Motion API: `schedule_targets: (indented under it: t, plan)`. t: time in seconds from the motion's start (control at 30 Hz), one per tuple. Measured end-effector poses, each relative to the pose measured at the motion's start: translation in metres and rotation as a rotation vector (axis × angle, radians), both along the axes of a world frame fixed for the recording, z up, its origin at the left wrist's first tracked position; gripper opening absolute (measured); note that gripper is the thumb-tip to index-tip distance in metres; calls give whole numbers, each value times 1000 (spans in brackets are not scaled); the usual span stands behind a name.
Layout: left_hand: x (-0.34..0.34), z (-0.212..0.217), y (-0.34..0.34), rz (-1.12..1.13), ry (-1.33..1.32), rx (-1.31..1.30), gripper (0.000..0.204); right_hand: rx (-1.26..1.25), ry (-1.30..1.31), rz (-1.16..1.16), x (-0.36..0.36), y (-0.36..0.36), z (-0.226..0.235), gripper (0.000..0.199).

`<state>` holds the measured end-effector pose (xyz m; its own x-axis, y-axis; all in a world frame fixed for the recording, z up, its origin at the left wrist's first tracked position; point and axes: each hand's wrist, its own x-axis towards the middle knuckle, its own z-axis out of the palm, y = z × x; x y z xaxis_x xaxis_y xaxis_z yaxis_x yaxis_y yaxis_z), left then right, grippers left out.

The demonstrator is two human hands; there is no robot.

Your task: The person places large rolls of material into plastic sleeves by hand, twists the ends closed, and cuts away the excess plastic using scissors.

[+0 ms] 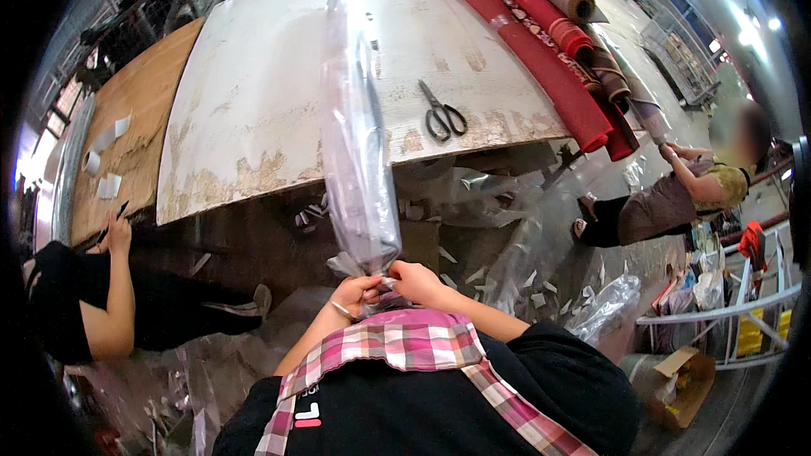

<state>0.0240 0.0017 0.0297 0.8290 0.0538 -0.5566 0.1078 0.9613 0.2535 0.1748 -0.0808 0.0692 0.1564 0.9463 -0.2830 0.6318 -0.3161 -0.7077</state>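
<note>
A long clear plastic bag (359, 143) stands upright in front of me, reaching from my chest up over the white table (253, 93). Something dark and slim shows inside its upper part. My left hand (353, 293) and my right hand (416, 279) both pinch the gathered lower end of the bag, close together, just above my pink checked apron (397, 342). Black scissors (443, 114) lie on the white table to the right of the bag, apart from both hands.
Several rolled carpets, red and patterned (549, 42), lie along the table's right edge. A person in black (93, 295) sits at the left by a wooden board (135, 118). Another person (676, 194) sits at the right. Plastic scraps (524, 270) litter the floor; a cardboard box (688, 376) stands lower right.
</note>
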Motion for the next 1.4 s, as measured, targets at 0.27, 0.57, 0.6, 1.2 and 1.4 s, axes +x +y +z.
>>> schedule_targets:
  t: [0.27,0.57,0.6,1.2,1.4]
  plan:
    - [13,24,-1,268,437,453,10,-12,-333,400,-15,10,29,29]
    - [-28,11,21,168,445,1211,31,-307,557,-236,7,17,0,30]
    - [-15,12,16,342,387,1414,36,-289,557,-309,3,25,-6,32]
    - [-77,-26,186,1204,194,220,43,641,209,-1534,508,-26,30,54]
    - [120,34,127,436,643,497,20,833,751,-1650,577,-45,-15,62]
